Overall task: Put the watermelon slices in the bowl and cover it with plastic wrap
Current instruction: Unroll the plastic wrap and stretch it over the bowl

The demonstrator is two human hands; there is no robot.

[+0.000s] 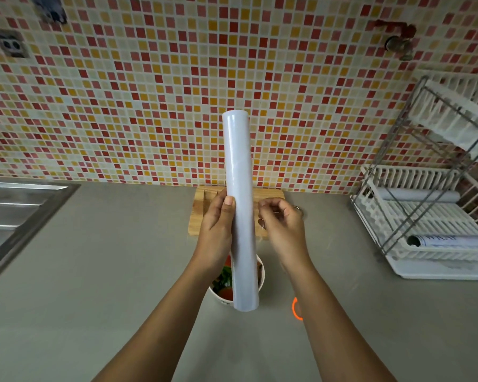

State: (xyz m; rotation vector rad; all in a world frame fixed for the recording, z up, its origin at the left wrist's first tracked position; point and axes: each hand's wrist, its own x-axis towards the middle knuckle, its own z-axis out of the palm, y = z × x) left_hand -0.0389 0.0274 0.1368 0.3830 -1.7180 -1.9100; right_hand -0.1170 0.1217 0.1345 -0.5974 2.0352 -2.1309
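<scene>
I hold a long white roll of plastic wrap (239, 188) upright in front of me, over the counter. My left hand (217, 224) grips its left side, thumb on the front. My right hand (283, 227) is beside the roll's right edge, fingers curled and pinched at the loose edge of the film; the film itself is too clear to see well. Below the roll a white bowl (260, 274) stands on the counter with red and green watermelon slices (223, 282) inside, half hidden by the roll.
A wooden cutting board (198, 213) lies behind my hands against the mosaic tile wall. A steel sink (14, 213) is at the left. A white dish rack (431, 216) at the right holds other rolls. A tap (398, 45) juts from the wall.
</scene>
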